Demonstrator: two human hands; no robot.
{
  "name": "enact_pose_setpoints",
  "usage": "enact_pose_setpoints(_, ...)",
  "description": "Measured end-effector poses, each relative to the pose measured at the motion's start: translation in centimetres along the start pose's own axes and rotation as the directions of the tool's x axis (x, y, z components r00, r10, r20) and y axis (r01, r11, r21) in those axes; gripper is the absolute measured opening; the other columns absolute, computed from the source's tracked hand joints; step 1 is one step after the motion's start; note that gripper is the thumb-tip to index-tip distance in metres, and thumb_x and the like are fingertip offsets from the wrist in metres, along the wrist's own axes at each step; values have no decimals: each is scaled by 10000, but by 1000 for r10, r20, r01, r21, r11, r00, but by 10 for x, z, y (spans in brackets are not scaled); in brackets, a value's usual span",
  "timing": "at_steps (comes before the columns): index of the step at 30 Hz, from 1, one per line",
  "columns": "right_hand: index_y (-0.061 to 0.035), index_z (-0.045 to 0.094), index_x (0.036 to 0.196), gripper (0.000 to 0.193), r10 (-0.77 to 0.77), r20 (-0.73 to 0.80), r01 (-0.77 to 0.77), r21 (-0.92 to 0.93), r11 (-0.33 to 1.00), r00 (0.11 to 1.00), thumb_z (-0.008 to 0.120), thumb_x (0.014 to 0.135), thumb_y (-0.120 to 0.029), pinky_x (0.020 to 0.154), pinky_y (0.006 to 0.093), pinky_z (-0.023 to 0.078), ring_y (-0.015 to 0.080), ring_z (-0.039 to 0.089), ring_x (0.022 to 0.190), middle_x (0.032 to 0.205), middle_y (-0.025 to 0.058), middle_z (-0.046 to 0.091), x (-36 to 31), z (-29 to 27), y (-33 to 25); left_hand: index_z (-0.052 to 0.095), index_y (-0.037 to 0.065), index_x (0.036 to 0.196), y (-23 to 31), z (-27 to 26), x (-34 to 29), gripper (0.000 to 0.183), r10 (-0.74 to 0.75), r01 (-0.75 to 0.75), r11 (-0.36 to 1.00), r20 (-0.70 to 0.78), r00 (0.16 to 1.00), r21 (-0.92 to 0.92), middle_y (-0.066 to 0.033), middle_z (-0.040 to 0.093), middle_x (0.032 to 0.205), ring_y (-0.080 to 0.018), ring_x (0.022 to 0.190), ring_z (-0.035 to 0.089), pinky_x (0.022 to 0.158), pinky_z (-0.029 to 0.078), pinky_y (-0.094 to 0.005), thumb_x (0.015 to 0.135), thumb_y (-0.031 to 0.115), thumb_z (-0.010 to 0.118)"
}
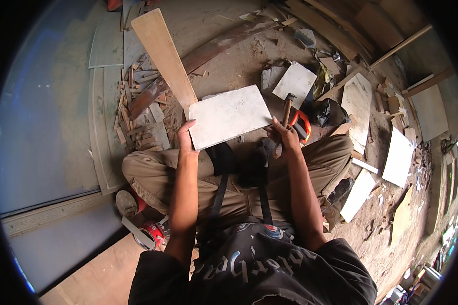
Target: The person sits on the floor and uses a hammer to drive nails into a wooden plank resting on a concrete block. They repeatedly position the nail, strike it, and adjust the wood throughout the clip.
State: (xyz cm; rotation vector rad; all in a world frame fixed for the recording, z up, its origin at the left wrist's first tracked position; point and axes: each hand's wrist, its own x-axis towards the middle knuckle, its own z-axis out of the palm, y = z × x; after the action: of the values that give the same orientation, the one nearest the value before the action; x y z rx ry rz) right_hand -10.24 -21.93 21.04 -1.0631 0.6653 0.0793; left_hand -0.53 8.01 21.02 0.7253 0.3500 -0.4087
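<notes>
A white rectangular board (231, 114) is held tilted above my crossed legs. From its left corner a long tan wooden plank (163, 53) extends away to the far left; the two meet at an angle, and how they are joined cannot be seen. My left hand (187, 137) is closed on the board's near left corner, thumb on top. My right hand (286, 136) is closed around the wooden handle of a hammer (287, 111), head pointing away, and its thumb touches the board's right corner. Just right of the hammer lies an orange-handled tool (304, 122), its working end hidden.
Wood offcuts (137, 124) are heaped at the left beside a long dark plank (213, 46). White board pieces (398, 157) and a black plastic bag (332, 112) lie on the dusty floor at the right. A bluish panel (46, 112) borders the left. Timber (336, 30) stands far right.
</notes>
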Motion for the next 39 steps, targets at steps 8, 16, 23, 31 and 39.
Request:
enact_pose_setpoints(8,-35,628,982,241,-34,-133,41,46,998,991,735,839,-196,526,262,426,114,538,607,747,24,585,7,1,13,497,-103,1258,-8,-7,4,545,-11,11,1000,7,1000,-4,-229,603,1195,-353,1090,598,974,464,-428,789,162,574)
enact_pose_setpoints(16,-8,660,909,205,-176,-170,117,-311,943,970,730,841,-189,512,264,423,103,537,578,696,16,582,23,-15,28,472,-114,1265,-17,-14,11,584,11,-13,999,55,998,30,-231,587,1202,-356,1082,598,971,464,-422,756,162,538)
enact_pose_setpoints(23,-12,647,858,217,-200,-213,135,-285,949,956,747,829,-202,543,256,409,99,533,594,692,11,580,18,-5,24,463,-118,1269,-22,-22,16,625,121,-122,992,104,987,9,-233,581,1199,-355,1086,595,969,468,-424,703,140,517)
enact_pose_setpoints(31,-12,655,833,226,-255,-289,137,-373,918,923,720,843,-228,549,273,415,109,537,596,682,11,589,18,-5,27,392,76,1414,-28,-19,22,755,96,-85,994,172,980,-72,-152,512,1312,-325,1217,512,1024,446,-440,664,34,468)
enact_pose_setpoints(39,-10,614,824,288,-207,-346,112,-275,955,915,667,902,-283,522,281,413,112,526,566,695,36,618,20,-3,21,394,75,1403,-30,-22,22,728,69,-66,994,33,997,-89,-169,527,1286,-345,1187,534,1002,467,-451,679,52,474)
